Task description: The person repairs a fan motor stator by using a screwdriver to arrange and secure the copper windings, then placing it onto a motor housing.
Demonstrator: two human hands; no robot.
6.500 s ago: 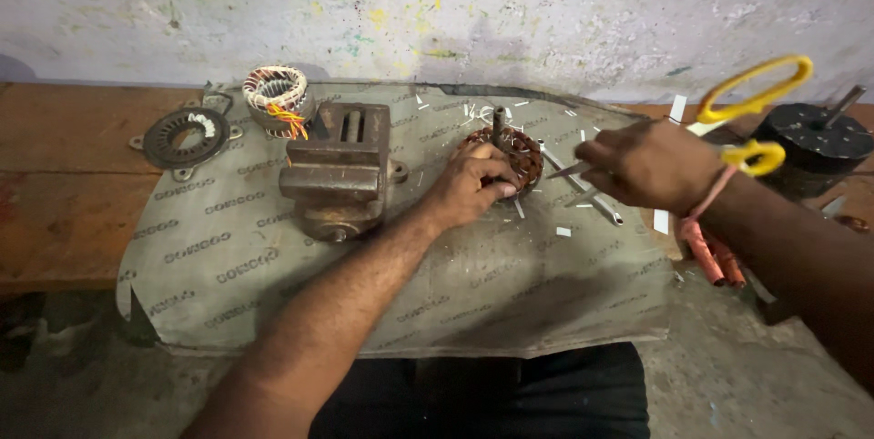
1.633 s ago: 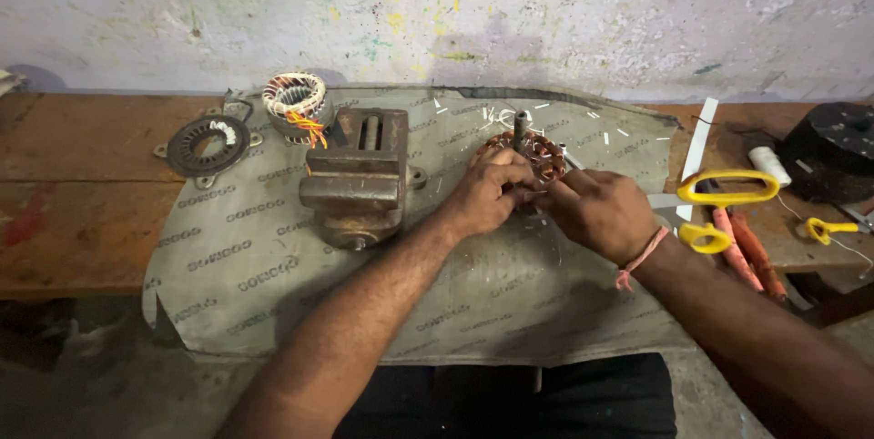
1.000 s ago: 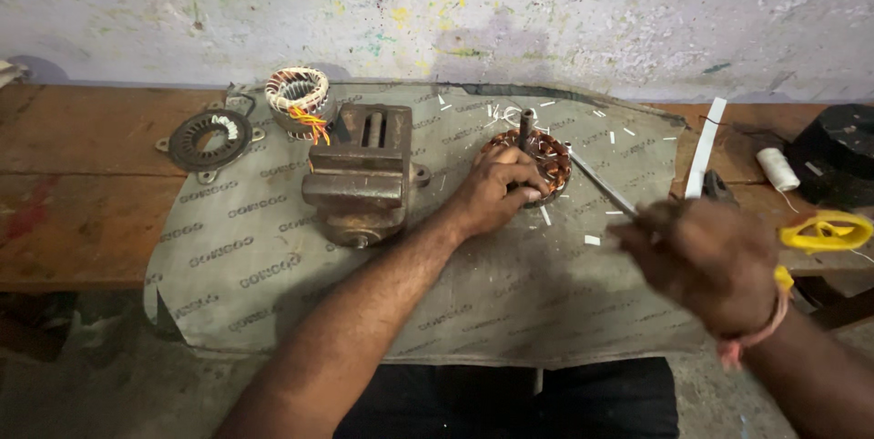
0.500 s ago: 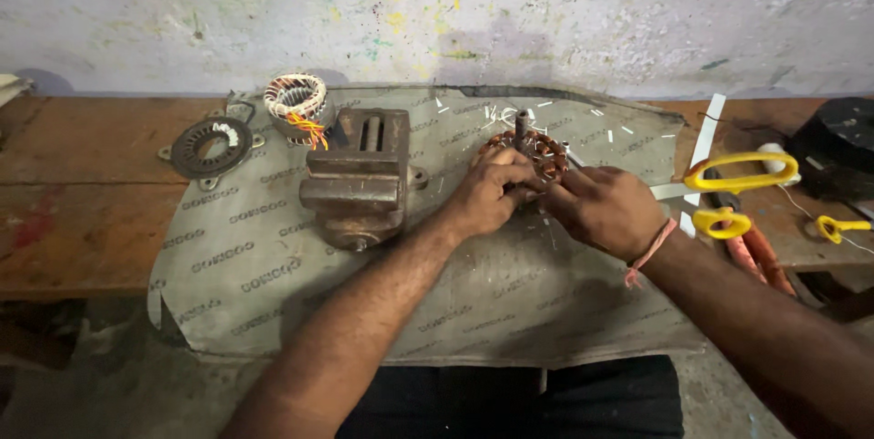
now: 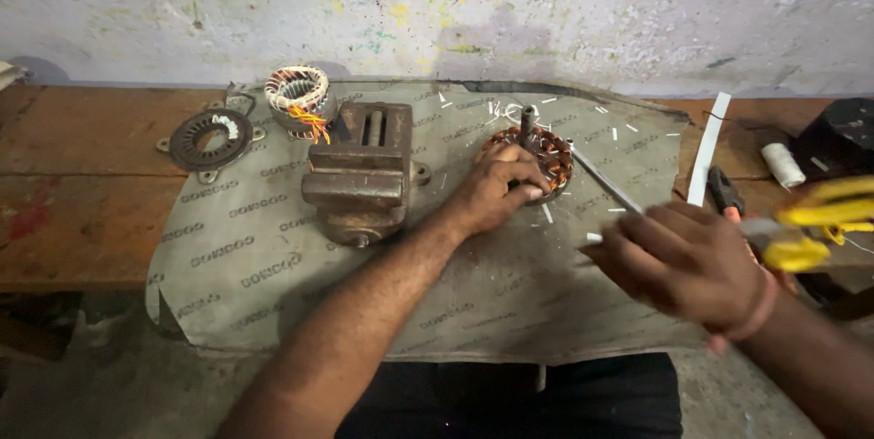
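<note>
Left hand (image 5: 492, 191) is clamped down on the copper-wound stator (image 5: 533, 152), fingers curled over its near rim, pinning it to the grey mat (image 5: 273, 257) on the wooden worktop (image 5: 82, 184). A short shaft sticks up from the stator's middle. Right hand (image 5: 687, 261) is off to the side, well clear of the stator, fingers loosely closed; it looks to be holding the yellow-handled scissors (image 5: 815, 220), though that area is blurred so I can't swear to the grip.

A thin metal rod (image 5: 605, 186) lies on the mat between the two hands, and little white slivers of insulation paper are scattered all around the stator. A long white paper strip (image 5: 708, 149) sits by the mat's right edge, with a white spool (image 5: 781, 164) beyond it.

Further left: a rusty bench vise (image 5: 360, 170), another wound coil ring (image 5: 299, 95) with orange and yellow leads, and a bare round end plate (image 5: 208, 137).

My read: it's slot-insulation work on the stator, with the right hand at the cutting part. Next move probably needs a trimmed piece brought back over and fed squarely into a slot while the left keeps the stator from turning.
</note>
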